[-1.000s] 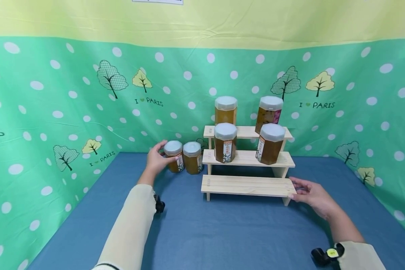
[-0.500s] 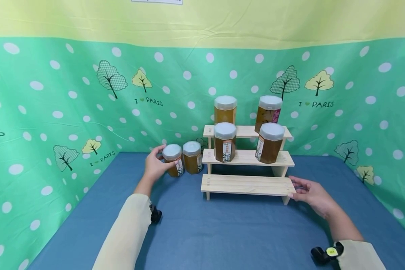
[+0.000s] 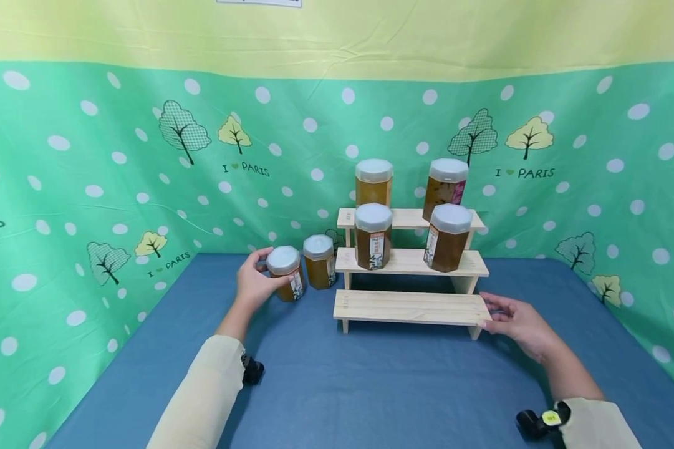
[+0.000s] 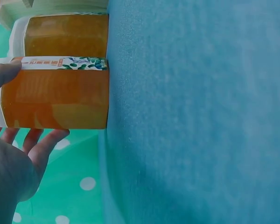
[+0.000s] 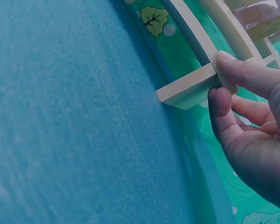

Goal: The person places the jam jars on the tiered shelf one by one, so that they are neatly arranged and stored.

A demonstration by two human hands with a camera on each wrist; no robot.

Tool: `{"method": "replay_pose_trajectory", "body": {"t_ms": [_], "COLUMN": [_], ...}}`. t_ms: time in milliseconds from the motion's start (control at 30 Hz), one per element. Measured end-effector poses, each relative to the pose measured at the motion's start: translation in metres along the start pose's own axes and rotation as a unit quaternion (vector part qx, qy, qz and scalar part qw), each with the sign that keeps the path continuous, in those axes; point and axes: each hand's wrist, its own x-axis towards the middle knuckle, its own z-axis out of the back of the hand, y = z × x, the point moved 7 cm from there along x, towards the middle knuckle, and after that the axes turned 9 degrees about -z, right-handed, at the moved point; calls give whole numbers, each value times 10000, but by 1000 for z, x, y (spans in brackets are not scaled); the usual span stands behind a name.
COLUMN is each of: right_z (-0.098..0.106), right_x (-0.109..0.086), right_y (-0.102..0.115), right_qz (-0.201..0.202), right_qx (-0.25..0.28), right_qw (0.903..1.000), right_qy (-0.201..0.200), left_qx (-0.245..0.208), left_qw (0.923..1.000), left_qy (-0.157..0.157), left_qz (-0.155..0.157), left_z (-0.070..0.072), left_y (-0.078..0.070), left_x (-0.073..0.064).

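My left hand (image 3: pixel 254 287) grips an amber honey jar (image 3: pixel 292 288) with a white lid, thumb on the near side and fingers behind. In the left wrist view the held jar (image 4: pixel 56 99) has its base at the blue cloth, and its label strip faces the thumb. A second honey jar (image 3: pixel 320 268) stands just beyond it, to the right. At the right end of a three-step wooden rack (image 3: pixel 409 305), my right hand (image 3: pixel 519 327) pinches the corner of the lowest step. Thumb and index fingertip meet that step's end (image 5: pixel 189 86) in the right wrist view.
Two jars stand on the rack's middle step, a left one (image 3: pixel 373 237) and a right one (image 3: pixel 447 240). Two more, a golden jar (image 3: pixel 373 184) and a dark one (image 3: pixel 445 187), stand on the top step. A green dotted curtain (image 3: pixel 146 156) hangs behind the blue-covered table (image 3: pixel 370 393).
My left hand has brought its jar toward me and slightly left, widening the gap to the second jar. My right hand stays at the rack's corner.
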Motion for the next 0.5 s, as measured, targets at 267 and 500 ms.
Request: {"method": "replay_pose_trajectory", "body": {"t_ms": [267,500], "right_z": [0,0], "right_x": [0,1], "right_y": [0,0], "right_qz": [-31,-56], "right_qx": [-8,8], "right_qw": [10000,10000], "right_qy": [4,6], "left_qx": [160,268], "left_qw": [9997,9990], "left_qy": [157,314], "left_qz": [-30,-152], "left_z": [2,5], "left_y": [-6,-10], "left_x": [-8,-14]}}
